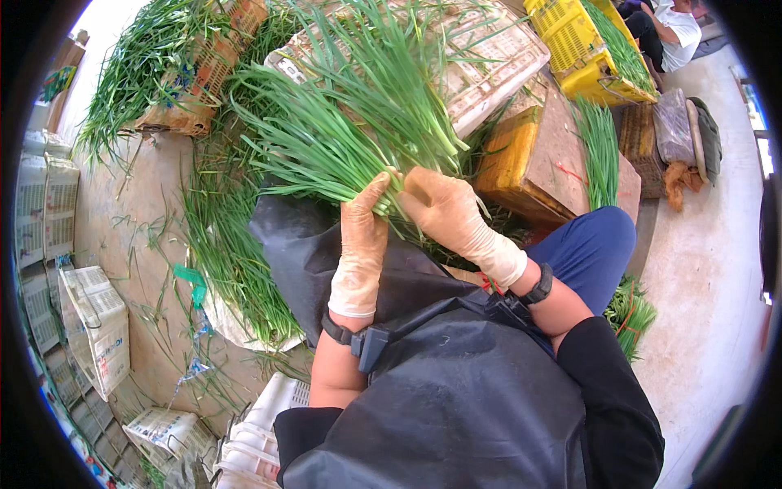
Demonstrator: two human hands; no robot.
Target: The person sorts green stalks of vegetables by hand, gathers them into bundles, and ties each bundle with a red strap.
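Note:
My left hand [365,220], in a pale rubber glove, grips a bunch of garlic chives [317,143] near its stalk ends, the leaves fanning up and left. Beside it my right hand [452,211], gloved alike, has its thumb and curled fingers pinched at the stalks; exactly how many it holds is hidden. Just beyond the hands, more loose chives [406,98] lie with their pale ends toward me on an upturned, dirt-stained white plastic crate [504,67]. A black apron [452,379] covers my lap below both hands.
Chives [238,263] are heaped on the floor at left. An orange crate [214,67] overflows with leaves. At right stand a yellow-sided box [513,159] with chives on top and a yellow crate [568,36]. A seated person [672,33] is behind. White crates [98,330] line the left.

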